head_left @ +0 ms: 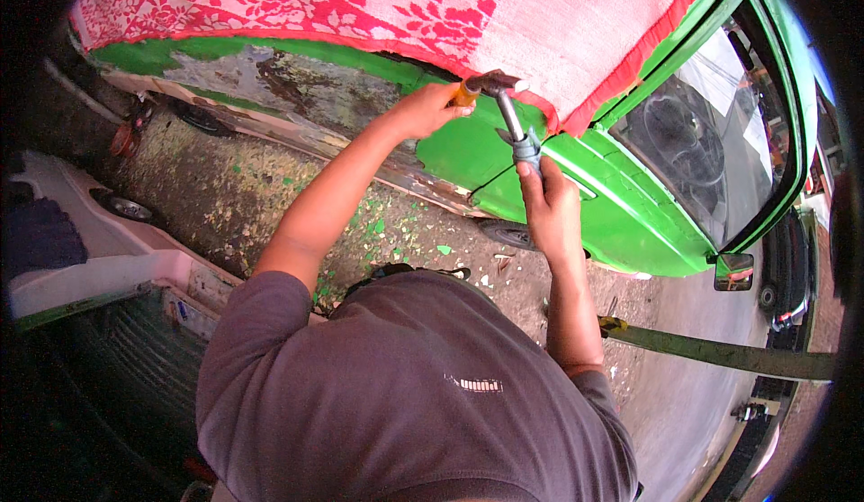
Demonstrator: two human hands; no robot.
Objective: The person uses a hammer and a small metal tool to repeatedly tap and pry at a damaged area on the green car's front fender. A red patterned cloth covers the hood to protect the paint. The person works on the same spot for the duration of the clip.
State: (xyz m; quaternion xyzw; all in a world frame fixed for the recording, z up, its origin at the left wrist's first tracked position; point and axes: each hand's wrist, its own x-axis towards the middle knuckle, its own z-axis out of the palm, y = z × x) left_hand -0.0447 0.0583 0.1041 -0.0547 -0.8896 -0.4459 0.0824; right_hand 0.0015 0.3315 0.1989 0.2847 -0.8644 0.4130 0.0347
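My left hand [421, 111] is closed on a short tool with an orange-yellow handle [464, 94], held beside the green vehicle body. My right hand [549, 196] grips the grey-wrapped handle of a metal hammer [513, 118], its head raised by the top of the yellow tool; whether they touch I cannot tell. Just beyond both hands hangs a red and white floral cloth [387, 12] over the vehicle. Below the cloth, the green side panel [454, 160] has a large patch of stripped, greyish, flaking surface [297, 88] to the left.
A windscreen [684, 142] and side mirror [733, 273] are at the right. Paint chips lie on the ground [378, 232]. A pinkish body part [135, 264] with dark cloth is at the left. A long greenish strip [720, 349] extends right of my arm. A dark vehicle [778, 268] stands beyond.
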